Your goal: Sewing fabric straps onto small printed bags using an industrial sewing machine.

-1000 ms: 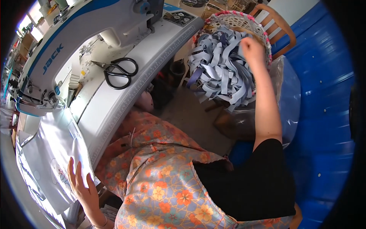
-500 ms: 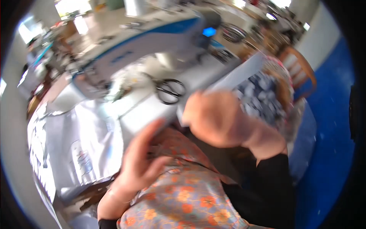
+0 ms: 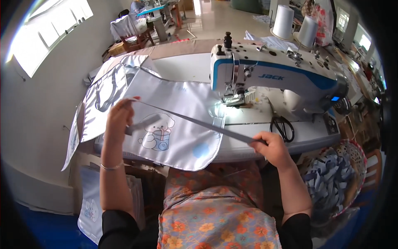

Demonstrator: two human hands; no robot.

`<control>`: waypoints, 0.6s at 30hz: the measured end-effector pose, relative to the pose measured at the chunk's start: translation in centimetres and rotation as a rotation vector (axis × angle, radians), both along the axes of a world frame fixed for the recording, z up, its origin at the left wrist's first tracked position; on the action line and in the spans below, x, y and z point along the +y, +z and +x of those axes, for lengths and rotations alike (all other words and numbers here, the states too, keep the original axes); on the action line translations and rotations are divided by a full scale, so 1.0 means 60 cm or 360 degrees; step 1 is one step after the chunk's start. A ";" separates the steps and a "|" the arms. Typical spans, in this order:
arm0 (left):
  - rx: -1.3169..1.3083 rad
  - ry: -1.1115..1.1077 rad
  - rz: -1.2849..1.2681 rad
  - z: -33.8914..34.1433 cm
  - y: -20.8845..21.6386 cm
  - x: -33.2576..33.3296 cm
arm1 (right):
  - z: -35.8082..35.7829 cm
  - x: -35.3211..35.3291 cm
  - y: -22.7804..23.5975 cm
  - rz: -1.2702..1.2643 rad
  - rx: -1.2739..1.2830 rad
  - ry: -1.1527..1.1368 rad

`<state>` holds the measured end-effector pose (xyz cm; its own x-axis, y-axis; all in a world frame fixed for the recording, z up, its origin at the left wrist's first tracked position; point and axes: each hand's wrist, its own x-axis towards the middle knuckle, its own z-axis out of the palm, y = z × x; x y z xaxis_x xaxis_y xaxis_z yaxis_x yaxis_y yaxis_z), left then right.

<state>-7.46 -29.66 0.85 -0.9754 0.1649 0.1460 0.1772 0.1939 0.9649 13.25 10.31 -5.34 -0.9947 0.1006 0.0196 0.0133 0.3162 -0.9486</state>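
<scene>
A narrow grey fabric strap [image 3: 199, 123] stretches slantwise between my two hands. My left hand [image 3: 120, 115] pinches its far left end, and a short piece of strap hangs below those fingers. My right hand [image 3: 270, 147] grips the other end, lower and to the right. Beneath the strap lies a shiny white fabric panel [image 3: 182, 97] with a cartoon dog print and a bound edge. Its right side reaches near the lit needle area of a white and blue sewing machine [image 3: 273, 74]. Black-handled scissors [image 3: 282, 128] rest on the machine bed, close to my right hand.
A basket [image 3: 361, 159] full of grey and white strips [image 3: 329, 180] stands at the lower right. More shiny panels [image 3: 101, 99] are piled on the table's left. Another printed panel [image 3: 89, 207] hangs below. White thread cones [image 3: 282, 23] stand behind the machine.
The view has turned right to left, bringing the machine to the right side. My left hand, formerly open, now pinches the strap. Both hands have moved apart, with the strap stretched between them.
</scene>
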 end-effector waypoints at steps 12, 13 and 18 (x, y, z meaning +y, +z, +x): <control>0.1654 0.0398 -0.1661 -0.164 -0.082 0.058 | -0.185 -0.028 -0.086 -0.0179 -0.0060 -0.0271; 0.1906 0.0069 -0.1386 -0.128 -0.107 0.123 | -0.200 -0.035 -0.080 -0.0131 -0.0148 -0.0278; 0.1788 -0.0931 -0.0994 0.005 -0.192 0.292 | -0.256 -0.043 -0.109 0.0168 -0.0086 -0.0309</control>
<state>-7.15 -12.13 -10.69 -0.1591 0.8251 0.5421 0.9858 0.1628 0.0416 -2.09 7.71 -11.87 -0.9568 0.2906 -0.0129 0.1337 0.4001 -0.9067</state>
